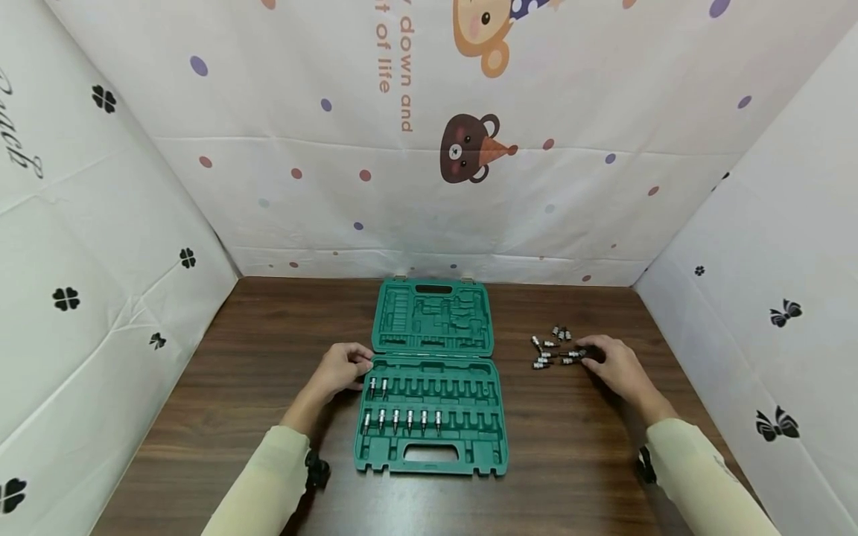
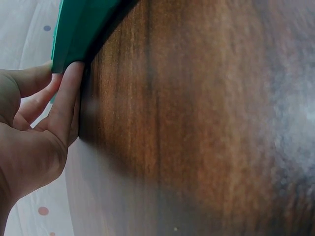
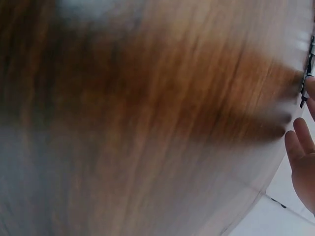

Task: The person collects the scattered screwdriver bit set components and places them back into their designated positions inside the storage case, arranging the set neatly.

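A green plastic socket-bit case (image 1: pixel 432 360) lies unfolded on the table. My left hand (image 1: pixel 345 367) holds its left edge near the hinge; in the left wrist view the thumb (image 2: pixel 37 78) and a finger lie on either side of the green edge. Silver-and-black socket bits (image 1: pixel 410 421) stand in the case's lower tray, two in the upper row and several in the lower one. To the right is a loose pile of similar bits (image 1: pixel 544 360). My right hand (image 1: pixel 617 365) is at the pile's right side, thumb and forefinger apart around one bit (image 1: pixel 582 353).
The dark wood table (image 1: pixel 268 417) carries the case and the pile. A patterned cloth wall (image 1: pixel 375 201) rises behind, with white cloth sides at left and right. Vacant slots (image 1: pixel 472 421) show in the right part of the lower tray. The lid (image 1: pixel 432 320) leans toward the back wall.
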Available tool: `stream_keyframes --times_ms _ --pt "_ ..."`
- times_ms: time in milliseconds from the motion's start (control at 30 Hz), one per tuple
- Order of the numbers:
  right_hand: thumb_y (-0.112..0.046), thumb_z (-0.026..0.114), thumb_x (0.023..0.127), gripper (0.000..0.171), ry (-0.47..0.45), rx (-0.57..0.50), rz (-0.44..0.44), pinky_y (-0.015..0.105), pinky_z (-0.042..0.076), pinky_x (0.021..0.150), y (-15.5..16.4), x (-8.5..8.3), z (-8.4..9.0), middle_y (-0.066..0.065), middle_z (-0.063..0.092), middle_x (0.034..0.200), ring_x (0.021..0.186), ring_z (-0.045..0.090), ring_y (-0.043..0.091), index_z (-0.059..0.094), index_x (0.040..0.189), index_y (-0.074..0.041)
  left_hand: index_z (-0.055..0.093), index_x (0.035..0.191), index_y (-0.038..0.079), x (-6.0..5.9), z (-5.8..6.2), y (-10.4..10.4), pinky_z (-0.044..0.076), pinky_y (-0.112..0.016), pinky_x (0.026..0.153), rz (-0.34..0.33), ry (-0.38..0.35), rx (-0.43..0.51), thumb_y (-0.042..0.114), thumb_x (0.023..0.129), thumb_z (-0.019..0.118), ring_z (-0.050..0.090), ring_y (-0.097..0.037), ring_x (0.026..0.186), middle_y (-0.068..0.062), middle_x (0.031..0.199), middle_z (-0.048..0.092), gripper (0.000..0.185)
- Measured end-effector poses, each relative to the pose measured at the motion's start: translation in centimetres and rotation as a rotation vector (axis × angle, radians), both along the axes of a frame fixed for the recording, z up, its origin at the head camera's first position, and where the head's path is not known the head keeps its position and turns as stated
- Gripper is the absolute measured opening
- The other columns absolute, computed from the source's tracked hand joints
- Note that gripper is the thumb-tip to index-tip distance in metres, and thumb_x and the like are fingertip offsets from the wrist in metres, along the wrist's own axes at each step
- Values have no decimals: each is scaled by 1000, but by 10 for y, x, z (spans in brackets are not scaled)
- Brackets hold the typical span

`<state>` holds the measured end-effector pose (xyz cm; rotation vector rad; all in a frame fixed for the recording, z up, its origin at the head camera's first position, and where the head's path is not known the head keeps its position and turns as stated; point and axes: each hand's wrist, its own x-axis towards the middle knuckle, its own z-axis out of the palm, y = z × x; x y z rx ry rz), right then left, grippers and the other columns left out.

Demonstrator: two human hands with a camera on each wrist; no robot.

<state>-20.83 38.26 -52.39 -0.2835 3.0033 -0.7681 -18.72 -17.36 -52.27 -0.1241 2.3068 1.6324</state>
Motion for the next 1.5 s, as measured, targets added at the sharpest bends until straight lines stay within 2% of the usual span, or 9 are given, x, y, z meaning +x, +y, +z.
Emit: stream_keyframes --times_ms 267,500,633,1000,1167,1500 --pt "-7 70 98 34 14 17 17 71 45 100 1 -4 -1 25 62 138 129 54 51 68 132 -7 69 117 -1 1 -1 0 65 -39 71 -3 2 2 1 102 61 66 -22 88 -16 104 64 17" --pt "-10 70 98 26 49 53 50 74 38 104 1 -6 -2 23 64 129 123 53 50 72 123 -6 69 117 -1 0 1 1 64 -39 71 9 -3 3 1 102 61 66 -22 87 -16 103 64 17" --pt "-11 69 99 22 54 55 44 72 41 100 2 -6 -3 24 65 124 119 57 48 73 120 -5 69 117 -1 1 1 1 64 -39 71 10 -2 3 1 102 61 66 -22 88 -16 104 63 17" --pt "-10 70 99 13 36 50 23 58 53 84 0 -6 0 18 66 112 100 65 36 71 112 -7 69 117 -1 1 1 1 65 -39 71 7 4 -7 2 103 61 66 -23 89 -16 105 64 17" --pt "-11 69 99 12 29 47 9 55 55 82 1 -6 2 17 68 113 101 66 35 70 111 -7 69 117 -1 0 2 1 65 -39 72 7 3 -6 2 103 61 66 -23 89 -16 105 64 17" --pt "-12 69 100 11 28 17 0 43 55 76 -7 1 14 9 70 100 92 65 25 67 109 -6 69 118 -1 1 2 0 65 -39 72 2 -1 0 2 103 61 66 -24 91 -18 106 63 18"
